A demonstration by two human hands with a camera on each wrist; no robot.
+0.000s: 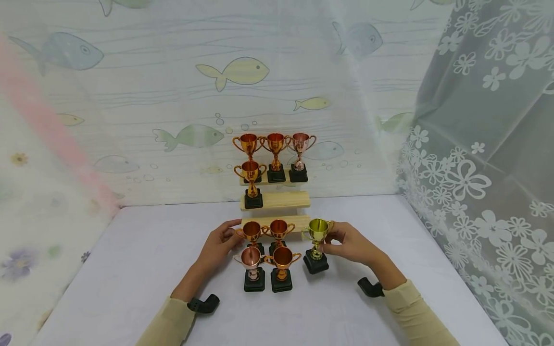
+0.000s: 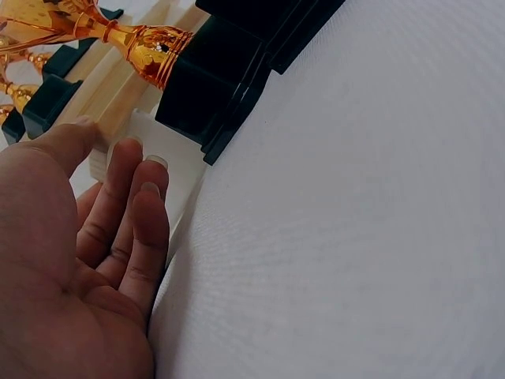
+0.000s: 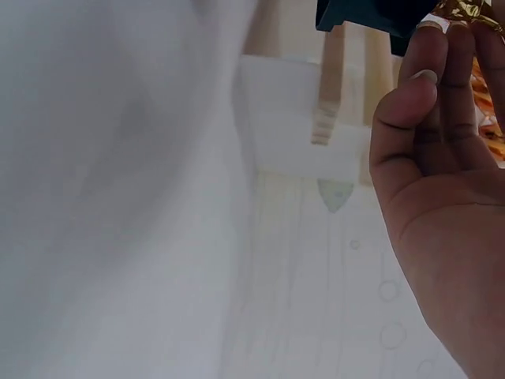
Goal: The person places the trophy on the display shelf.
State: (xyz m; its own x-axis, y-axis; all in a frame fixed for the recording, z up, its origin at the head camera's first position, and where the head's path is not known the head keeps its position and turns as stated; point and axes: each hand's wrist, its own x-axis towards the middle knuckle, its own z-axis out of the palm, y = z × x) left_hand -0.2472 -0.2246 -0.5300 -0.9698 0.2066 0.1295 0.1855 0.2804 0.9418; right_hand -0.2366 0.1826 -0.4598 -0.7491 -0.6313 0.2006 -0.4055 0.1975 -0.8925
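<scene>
In the head view my right hand [image 1: 352, 242] pinches a yellow-gold trophy cup [image 1: 318, 230] by its stem and handle side; the cup tilts slightly, its black base just right of the other cups. My left hand [image 1: 218, 242] is at the left end of a stepped wooden rack [image 1: 283, 199]. Up close, thumb and fingers [image 2: 150, 229] grip the end of its lowest plank [image 2: 118, 118]. Before the rack are bronze cups [image 1: 279, 228] [image 1: 252, 231] [image 1: 283, 258] and a rose-pink cup [image 1: 251, 258], all upright on black bases.
The rack's top step bears two bronze cups [image 1: 275, 142] [image 1: 248, 143] and a rose-pink cup [image 1: 300, 142]. Another bronze cup [image 1: 250, 172] stands at the left of the middle step. A fish-print curtain [image 1: 173, 96] hangs behind the white table [image 1: 151, 240]; lace [image 1: 489, 192] hangs at right.
</scene>
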